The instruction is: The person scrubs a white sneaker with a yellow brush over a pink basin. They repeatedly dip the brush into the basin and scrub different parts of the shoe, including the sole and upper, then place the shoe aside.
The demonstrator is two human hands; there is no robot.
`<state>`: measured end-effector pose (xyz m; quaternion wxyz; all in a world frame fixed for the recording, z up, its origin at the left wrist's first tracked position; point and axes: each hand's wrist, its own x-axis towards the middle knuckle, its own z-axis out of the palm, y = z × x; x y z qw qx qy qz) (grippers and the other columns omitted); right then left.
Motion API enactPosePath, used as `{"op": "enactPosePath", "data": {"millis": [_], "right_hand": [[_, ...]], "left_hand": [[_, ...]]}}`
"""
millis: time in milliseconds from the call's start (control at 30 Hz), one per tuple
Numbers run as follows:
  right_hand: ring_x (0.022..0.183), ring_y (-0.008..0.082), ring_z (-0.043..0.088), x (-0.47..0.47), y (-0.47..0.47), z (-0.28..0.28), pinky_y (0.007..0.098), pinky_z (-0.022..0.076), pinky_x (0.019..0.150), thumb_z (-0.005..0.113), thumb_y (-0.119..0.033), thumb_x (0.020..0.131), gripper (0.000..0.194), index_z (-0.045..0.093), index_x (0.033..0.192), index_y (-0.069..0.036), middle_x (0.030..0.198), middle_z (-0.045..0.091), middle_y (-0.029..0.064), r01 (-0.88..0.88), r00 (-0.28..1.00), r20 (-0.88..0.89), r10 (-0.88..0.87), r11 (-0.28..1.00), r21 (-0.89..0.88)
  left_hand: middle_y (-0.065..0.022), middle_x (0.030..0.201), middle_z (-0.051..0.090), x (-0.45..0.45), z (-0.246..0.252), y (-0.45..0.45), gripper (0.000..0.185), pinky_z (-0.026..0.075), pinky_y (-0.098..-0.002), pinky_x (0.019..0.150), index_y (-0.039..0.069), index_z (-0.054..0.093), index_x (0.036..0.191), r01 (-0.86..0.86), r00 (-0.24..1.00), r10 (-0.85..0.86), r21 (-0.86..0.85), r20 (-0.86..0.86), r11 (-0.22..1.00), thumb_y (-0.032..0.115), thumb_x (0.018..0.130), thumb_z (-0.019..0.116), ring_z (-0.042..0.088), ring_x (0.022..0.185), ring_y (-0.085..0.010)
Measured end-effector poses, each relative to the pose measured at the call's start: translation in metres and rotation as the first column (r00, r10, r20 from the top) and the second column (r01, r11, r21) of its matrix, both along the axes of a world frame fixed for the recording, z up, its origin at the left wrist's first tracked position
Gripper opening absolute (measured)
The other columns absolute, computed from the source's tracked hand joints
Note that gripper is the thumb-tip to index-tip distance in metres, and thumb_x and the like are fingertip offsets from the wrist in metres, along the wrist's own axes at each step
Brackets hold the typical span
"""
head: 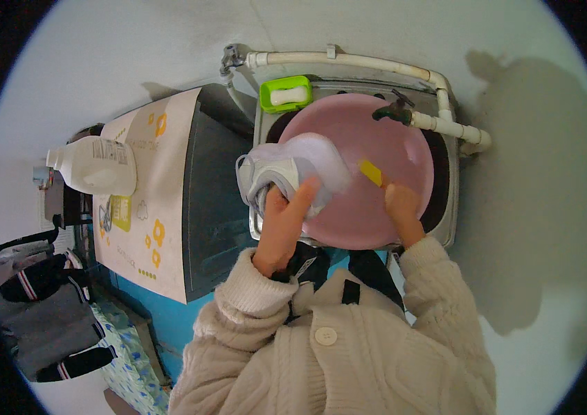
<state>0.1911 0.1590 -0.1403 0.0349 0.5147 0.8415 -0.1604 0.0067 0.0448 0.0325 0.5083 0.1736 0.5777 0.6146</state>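
A white and grey shoe [288, 166] is tilted over the left side of a pink plastic basin [345, 228]. My left hand [285, 223] grips it, the fingers hidden inside its opening and the thumb along its side. The sole looks white and partly blurred. Over the right part of the basin, my right hand [401, 205] is closed around a yellow tool [371, 173], perhaps a brush; its head cannot be made out. A small gap separates the tool from the shoe. The basin rests on a metal sink [452, 207].
Behind the basin stands a green soap dish [264, 98] with a white bar of soap [288, 95]. A tap [394, 112] reaches over the basin from white pipes [376, 63]. To the left, a white plastic jug [101, 166] lies on a flower-patterned cover [143, 218].
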Motion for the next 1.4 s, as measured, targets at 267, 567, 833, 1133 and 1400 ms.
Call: {"op": "enactPosePath", "data": {"millis": [267, 567, 833, 1133, 1400], "right_hand": [[0.079, 0.0266, 0.061, 0.014, -0.003, 0.047, 0.0352, 0.0475, 0.073, 0.057, -0.011, 0.079, 0.029, 0.06, 0.108, -0.008, 0.091, 0.062, 0.0177, 0.064, 0.994, -0.077, -0.076, 0.986, -0.155], [0.086, 0.0115, 0.057, 0.004, -0.082, 0.125, 0.0239, 0.0447, 0.078, 0.062, -0.004, 0.079, 0.033, 0.057, 0.111, -0.001, 0.099, 0.063, 0.0098, -0.019, 0.493, -0.785, -0.375, 0.897, -0.441], [0.075, 0.0086, 0.056, -0.023, -0.036, 0.127, 0.0214, 0.0447, 0.067, 0.064, -0.012, 0.078, 0.035, 0.058, 0.11, 0.0, 0.088, 0.065, 0.0088, -0.137, 0.598, -0.769, -0.226, 0.917, -0.375], [0.072, 0.0107, 0.054, -0.035, 0.014, 0.085, 0.0227, 0.0432, 0.063, 0.062, -0.032, 0.08, 0.046, 0.053, 0.118, -0.007, 0.1, 0.06, 0.0019, -0.051, 0.443, -0.584, -0.68, 0.632, -0.773], [0.112, 0.0149, 0.044, -0.028, -0.013, 0.09, 0.0276, 0.0365, 0.092, 0.065, -0.05, 0.071, 0.079, 0.037, 0.129, -0.004, 0.123, 0.047, 0.0039, -0.549, 0.403, -0.533, -0.744, 0.27, -0.791]], "left_hand": [[-0.0067, 0.09, 0.059, -0.008, -0.025, -0.019, 0.029, 0.043, -0.0288, 0.076, -0.003, 0.056, 0.099, 0.122, 0.918, -0.106, 0.019, -0.381, 0.992, 0.015, 0.078, 0.064, 0.053, 0.084, -0.0151], [-0.0117, 0.092, 0.06, -0.006, -0.05, -0.019, 0.027, 0.043, -0.0302, 0.076, -0.004, 0.057, 0.097, 0.186, 0.868, -0.154, 0.021, -0.472, 0.982, 0.012, 0.076, 0.063, 0.056, 0.085, -0.0188], [-0.0217, 0.088, 0.06, 0.0, -0.053, -0.032, 0.029, 0.045, -0.0367, 0.073, -0.002, 0.059, 0.093, 0.373, 0.589, -0.436, -0.249, -0.681, 0.894, 0.022, 0.078, 0.06, 0.057, 0.085, -0.0354], [-0.0176, 0.084, 0.059, -0.002, -0.046, -0.035, 0.024, 0.045, -0.0397, 0.07, 0.003, 0.06, 0.092, 0.691, 0.324, -0.312, -0.001, -0.893, 0.723, 0.017, 0.073, 0.064, 0.056, 0.079, -0.0364], [-0.0204, 0.09, 0.058, -0.011, -0.037, -0.034, 0.029, 0.041, -0.0415, 0.078, 0.001, 0.06, 0.087, 0.706, 0.208, -0.403, -0.148, -0.891, 0.692, 0.025, 0.072, 0.065, 0.053, 0.089, -0.0376]]}}
